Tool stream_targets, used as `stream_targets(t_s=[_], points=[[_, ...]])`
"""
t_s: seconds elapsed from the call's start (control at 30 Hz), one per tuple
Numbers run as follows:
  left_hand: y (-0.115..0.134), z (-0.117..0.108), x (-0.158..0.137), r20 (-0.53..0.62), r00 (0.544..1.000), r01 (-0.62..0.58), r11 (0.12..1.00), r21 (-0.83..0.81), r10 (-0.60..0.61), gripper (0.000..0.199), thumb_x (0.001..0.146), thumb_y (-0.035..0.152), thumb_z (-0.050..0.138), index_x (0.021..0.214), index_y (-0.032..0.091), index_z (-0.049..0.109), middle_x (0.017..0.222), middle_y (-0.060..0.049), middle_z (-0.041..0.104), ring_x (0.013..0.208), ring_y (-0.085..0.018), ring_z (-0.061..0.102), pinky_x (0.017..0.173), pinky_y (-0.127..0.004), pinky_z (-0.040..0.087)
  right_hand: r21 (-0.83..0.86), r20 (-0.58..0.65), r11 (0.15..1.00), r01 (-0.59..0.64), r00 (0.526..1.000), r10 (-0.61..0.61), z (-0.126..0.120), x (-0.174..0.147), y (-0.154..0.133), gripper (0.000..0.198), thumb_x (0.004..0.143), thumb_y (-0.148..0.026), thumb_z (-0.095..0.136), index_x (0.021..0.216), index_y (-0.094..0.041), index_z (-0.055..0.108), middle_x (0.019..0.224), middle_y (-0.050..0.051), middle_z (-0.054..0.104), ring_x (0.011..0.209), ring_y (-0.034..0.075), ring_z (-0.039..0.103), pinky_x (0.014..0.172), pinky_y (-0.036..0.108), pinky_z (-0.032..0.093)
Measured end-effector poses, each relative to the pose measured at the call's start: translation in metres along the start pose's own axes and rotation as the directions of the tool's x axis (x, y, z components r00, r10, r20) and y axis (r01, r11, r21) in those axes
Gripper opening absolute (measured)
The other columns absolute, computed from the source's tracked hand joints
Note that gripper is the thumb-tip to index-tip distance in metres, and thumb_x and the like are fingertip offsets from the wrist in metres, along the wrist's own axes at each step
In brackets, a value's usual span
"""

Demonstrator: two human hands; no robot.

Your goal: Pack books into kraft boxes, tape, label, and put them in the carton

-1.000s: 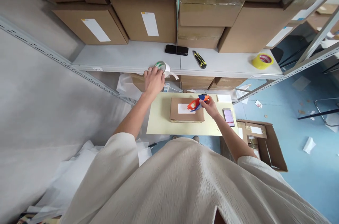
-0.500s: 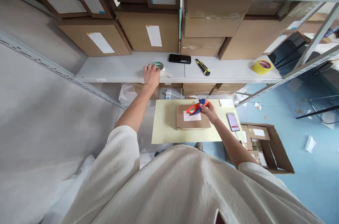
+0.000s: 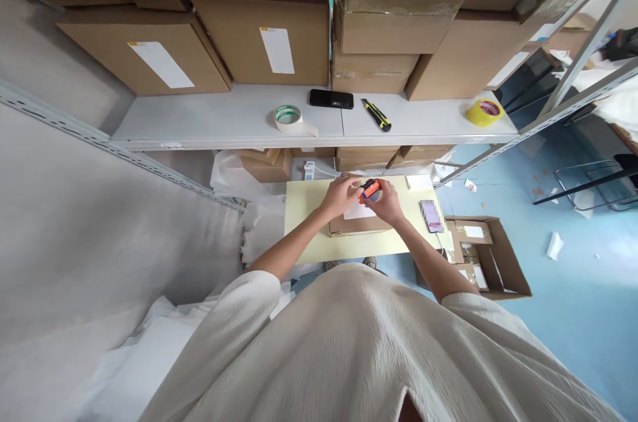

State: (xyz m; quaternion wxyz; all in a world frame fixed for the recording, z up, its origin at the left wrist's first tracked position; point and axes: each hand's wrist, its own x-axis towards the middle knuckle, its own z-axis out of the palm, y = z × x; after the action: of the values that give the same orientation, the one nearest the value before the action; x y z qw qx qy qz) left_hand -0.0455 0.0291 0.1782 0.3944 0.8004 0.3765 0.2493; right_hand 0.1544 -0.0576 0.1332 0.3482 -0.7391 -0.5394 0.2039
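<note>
Two hands meet over the box (image 3: 359, 225) near the surface's far edge: left hand (image 3: 340, 197) and right hand (image 3: 385, 203), each grip clamped on the tape dispenser (image 3: 369, 189).

Left hand (image 3: 340, 197): mine, off the shelf now, brought down to the orange tape dispenser (image 3: 369, 189) and closed on it opposite my right hand (image 3: 385, 203). Tape roll (image 3: 288, 117): released, lying flat on the shelf (image 3: 224, 117), loose end trailing. Dispenser: now between both hands above the small box (image 3: 359, 224).

Orange-and-blue tape dispenser (image 3: 369, 189) held above a labelled cardboard box (image 3: 356, 224).
</note>
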Motion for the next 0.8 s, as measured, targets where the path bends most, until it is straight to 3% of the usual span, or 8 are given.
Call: stream_targets(t_s=[0.13,0.27,0.47,0.6,0.8], points=[[0.001,0.027,-0.007,0.000,0.998,0.060,0.998,-0.016,-0.060,0.026,0.093,0.027,0.084,0.119,0.026,0.083,0.124,-0.009,0.085,0.123,-0.032,0.075,0.115,-0.042,0.054,-0.262,0.053,0.954,0.148,0.989,-0.139,0.001,-0.013,0.006,0.059,0.090,-0.045,0.082,0.145,-0.027,0.069,0.141,0.019,0.071,0.131,0.044,0.062,0.115,0.061,0.047],[-0.002,0.044,-0.009,0.040,0.988,0.152,0.988,0.008,-0.152,0.041,0.092,0.023,0.083,0.133,0.027,0.080,0.122,-0.007,0.086,0.120,-0.030,0.076,0.112,-0.042,0.057,-0.358,0.134,0.906,0.226,0.973,-0.190,0.001,-0.020,0.015,0.064,0.093,-0.038,0.081,0.154,-0.027,0.066,0.146,0.019,0.068,0.137,0.046,0.057,0.119,0.062,0.042],[-0.012,0.043,-0.014,0.020,0.988,0.148,0.981,0.126,-0.152,0.044,0.094,0.016,0.075,0.136,0.029,0.079,0.123,-0.008,0.087,0.120,-0.031,0.079,0.118,-0.044,0.054,-0.214,0.256,0.919,0.331,0.927,-0.275,-0.019,-0.017,0.040,0.066,0.100,-0.046,0.076,0.162,-0.030,0.061,0.158,0.017,0.065,0.145,0.045,0.056,0.121,0.062,0.043],[-0.021,0.041,-0.023,0.020,0.979,0.187,0.943,0.274,-0.201,0.043,0.095,0.012,0.071,0.136,0.024,0.079,0.138,-0.015,0.083,0.133,-0.036,0.076,0.122,-0.049,0.051,-0.104,0.236,0.961,0.258,0.945,-0.228,-0.043,-0.013,0.073,0.056,0.107,-0.048,0.061,0.158,-0.025,0.063,0.155,0.019,0.067,0.141,0.042,0.060,0.118,0.061,0.049],[-0.031,0.061,-0.038,0.034,0.921,0.344,0.852,0.395,-0.388,0.046,0.094,0.012,0.070,0.138,0.023,0.077,0.142,-0.017,0.081,0.138,-0.037,0.073,0.121,-0.050,0.051,0.051,0.159,0.988,0.148,0.975,-0.154,-0.083,0.004,0.123,0.055,0.103,-0.058,0.061,0.147,-0.025,0.067,0.141,0.019,0.072,0.123,0.037,0.069,0.112,0.062,0.055]])
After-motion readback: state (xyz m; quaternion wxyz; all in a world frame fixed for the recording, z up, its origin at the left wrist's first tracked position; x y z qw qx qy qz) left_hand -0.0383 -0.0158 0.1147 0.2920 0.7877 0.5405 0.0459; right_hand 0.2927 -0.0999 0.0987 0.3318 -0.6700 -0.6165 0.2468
